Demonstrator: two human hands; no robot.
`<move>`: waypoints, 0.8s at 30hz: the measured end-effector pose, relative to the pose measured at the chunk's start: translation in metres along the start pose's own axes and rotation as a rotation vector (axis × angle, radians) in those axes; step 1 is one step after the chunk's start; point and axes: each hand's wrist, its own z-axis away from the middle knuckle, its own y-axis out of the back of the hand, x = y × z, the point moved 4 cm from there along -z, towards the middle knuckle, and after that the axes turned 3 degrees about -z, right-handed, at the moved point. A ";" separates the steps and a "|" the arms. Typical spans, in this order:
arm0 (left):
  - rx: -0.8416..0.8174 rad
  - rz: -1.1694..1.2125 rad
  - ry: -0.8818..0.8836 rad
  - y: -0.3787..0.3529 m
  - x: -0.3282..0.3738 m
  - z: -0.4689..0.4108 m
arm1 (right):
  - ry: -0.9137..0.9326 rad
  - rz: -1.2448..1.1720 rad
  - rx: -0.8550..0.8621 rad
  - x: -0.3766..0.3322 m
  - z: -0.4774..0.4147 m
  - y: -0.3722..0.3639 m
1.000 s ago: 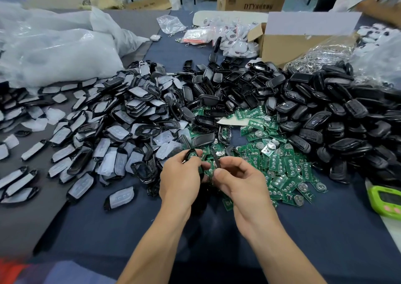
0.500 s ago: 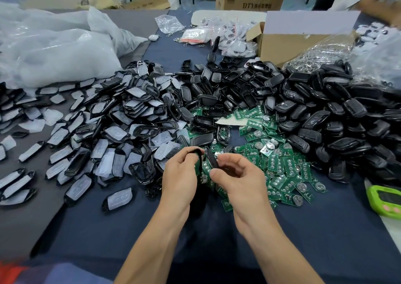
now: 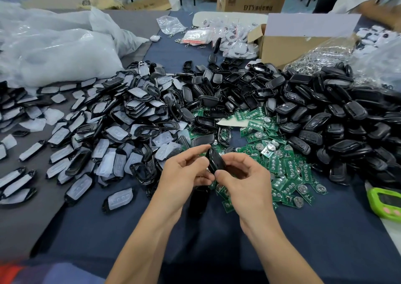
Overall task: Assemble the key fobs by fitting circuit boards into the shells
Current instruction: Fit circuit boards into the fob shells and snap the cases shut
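Observation:
Both my hands meet over the dark blue cloth, pinching one black key fob shell (image 3: 214,161) held on edge between them. My left hand (image 3: 184,173) grips its left side with curled fingers and thumb. My right hand (image 3: 243,177) pinches its lower right end. Whether a board sits inside the held shell is hidden. A spread of green circuit boards (image 3: 280,166) with round silver cells lies just right of my hands. Another black fob (image 3: 198,201) lies on the cloth under my left wrist.
A heap of black shells (image 3: 325,118) fills the right and back. Shells with translucent button pads (image 3: 121,131) cover the left. White plastic bags (image 3: 54,51) sit far left, an open cardboard box (image 3: 299,42) at the back right, a green timer (image 3: 386,201) at the right edge.
The two separate pieces held apart earlier have come together into one black shell between my hands. Both hands stayed in place above the cloth.

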 end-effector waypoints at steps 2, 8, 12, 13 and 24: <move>-0.067 -0.025 -0.018 0.002 0.002 -0.001 | 0.007 0.002 -0.033 -0.002 -0.001 0.001; -0.084 -0.058 -0.042 0.009 0.001 -0.004 | -0.024 0.035 -0.132 -0.006 -0.003 0.005; -0.027 -0.058 -0.036 0.009 -0.005 -0.004 | -0.039 0.115 -0.163 -0.008 -0.004 0.005; -0.011 -0.050 -0.033 0.009 -0.006 -0.004 | -0.045 0.130 -0.169 -0.008 -0.005 0.005; 0.018 0.057 -0.036 0.001 -0.003 -0.001 | -0.026 0.083 -0.165 -0.014 -0.006 0.007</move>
